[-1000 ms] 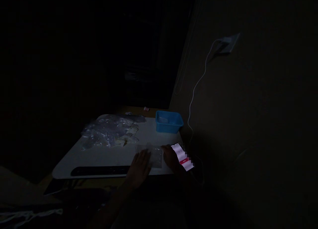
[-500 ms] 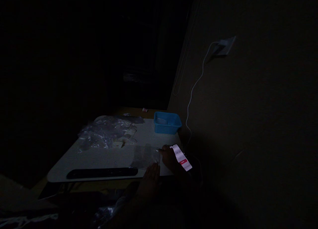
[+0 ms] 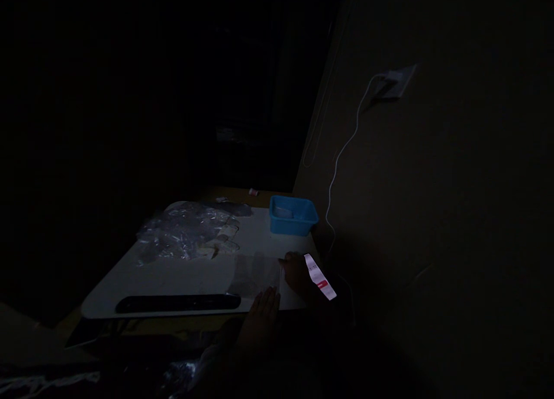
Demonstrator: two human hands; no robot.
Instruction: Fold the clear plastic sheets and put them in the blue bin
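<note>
A clear plastic bag point(image 3: 253, 275) lies flat on the white table point(image 3: 186, 278). My left hand point(image 3: 265, 304) rests flat at the bag's near right corner, its fingers stretched out. At the bag's right edge is my right hand point(image 3: 294, 270), its fingers curled together in a pinch; the picture is too dark to make out what is between them. Just right of that hand, a lit phone point(image 3: 320, 277) shows a pale screen with a red button, partly hidden by the hand.
Crumpled clear plastic point(image 3: 182, 229) covers the table's back left. A blue basket point(image 3: 293, 216) stands at the back right. Along the front edge runs a black strip point(image 3: 177, 302). A white cable point(image 3: 335, 168) hangs from the wall socket point(image 3: 396, 82).
My right hand has shifted slightly right and covers more of the phone. My left hand has barely moved. The whole view has shifted a little.
</note>
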